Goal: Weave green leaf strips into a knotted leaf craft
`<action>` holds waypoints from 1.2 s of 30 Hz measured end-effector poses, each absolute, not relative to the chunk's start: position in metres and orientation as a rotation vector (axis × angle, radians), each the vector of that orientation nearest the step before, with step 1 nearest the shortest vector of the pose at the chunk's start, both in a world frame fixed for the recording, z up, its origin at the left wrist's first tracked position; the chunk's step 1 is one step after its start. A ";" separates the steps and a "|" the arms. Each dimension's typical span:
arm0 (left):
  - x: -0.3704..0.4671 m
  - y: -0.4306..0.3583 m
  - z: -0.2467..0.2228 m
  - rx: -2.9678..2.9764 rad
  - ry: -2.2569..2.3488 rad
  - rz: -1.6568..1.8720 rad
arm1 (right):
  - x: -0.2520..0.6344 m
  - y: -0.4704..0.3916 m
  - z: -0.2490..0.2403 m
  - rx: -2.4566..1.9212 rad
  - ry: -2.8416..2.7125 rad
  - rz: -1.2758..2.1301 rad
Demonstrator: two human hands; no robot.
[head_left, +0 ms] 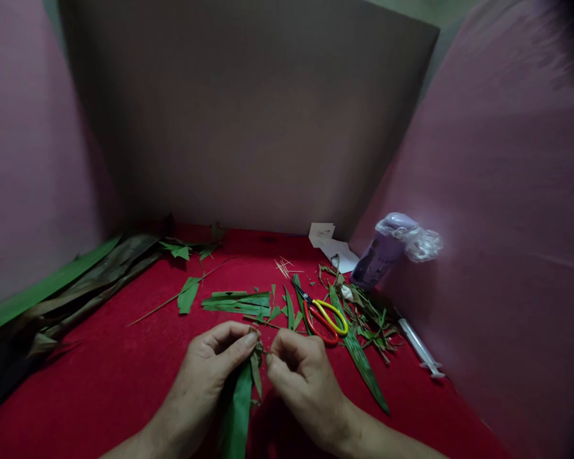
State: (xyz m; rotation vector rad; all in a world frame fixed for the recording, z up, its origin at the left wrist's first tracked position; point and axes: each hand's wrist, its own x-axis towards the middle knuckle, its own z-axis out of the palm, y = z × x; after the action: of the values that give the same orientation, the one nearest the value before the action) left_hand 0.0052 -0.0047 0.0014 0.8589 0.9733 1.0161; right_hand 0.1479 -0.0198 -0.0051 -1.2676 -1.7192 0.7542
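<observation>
My left hand (215,360) is closed in a pinch on a small bundle of dry brown leaf (256,366). A long green leaf strip (238,414) hangs below that bundle, toward me. Close by on the right, my right hand (303,376) is closed, thumb against forefinger, at the end of a thin brown strand (264,352) leading from the bundle. Just beyond both hands lie cut green leaf pieces (236,303) and scissors (323,319) with one red and one yellow handle.
Several toothpicks (284,266) lie farther back. At right are dried leaf scraps (373,319), a plastic-wrapped purple bottle (382,255), white papers (337,252) and a syringe (419,347). Long leaves (76,287) line the left. Pink walls (497,210) flank the red cloth (138,370).
</observation>
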 end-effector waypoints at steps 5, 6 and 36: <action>0.004 -0.005 0.001 0.857 0.967 0.970 | 0.148 -0.019 -0.004 -1.222 -1.780 0.707; 0.003 -0.005 0.002 0.859 0.966 0.977 | 0.149 -0.019 -0.005 -1.228 -1.780 0.694; 0.004 -0.001 -0.006 0.965 0.937 0.982 | 0.148 -0.019 -0.013 -1.144 -1.872 0.472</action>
State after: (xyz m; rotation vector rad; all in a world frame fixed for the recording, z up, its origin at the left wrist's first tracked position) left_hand 0.0043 -0.0007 -0.0057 0.9646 0.9372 0.9823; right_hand 0.1482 -0.0193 -0.0127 -1.1436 -1.8721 0.4723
